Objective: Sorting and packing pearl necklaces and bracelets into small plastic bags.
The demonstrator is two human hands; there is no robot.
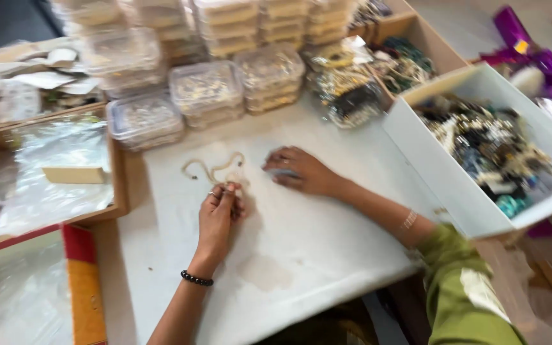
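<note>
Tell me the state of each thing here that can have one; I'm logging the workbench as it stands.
left hand: fingers pinched on the necklace, on the white table.
right hand: flat on the table, covering something small.
necklace: pale, loosely curled, lying on the table.
white box: open, full of mixed jewellery.
clear plastic boxes: lidded, stacked, filled.
wooden tray: open, holding plastic sheets.

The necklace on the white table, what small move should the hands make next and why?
Probably draw the right hand toward the necklace to steady its free end. The left hand pinches only its near end, the chain lies looped on the white table, and the right hand rests flat beside it.
</note>
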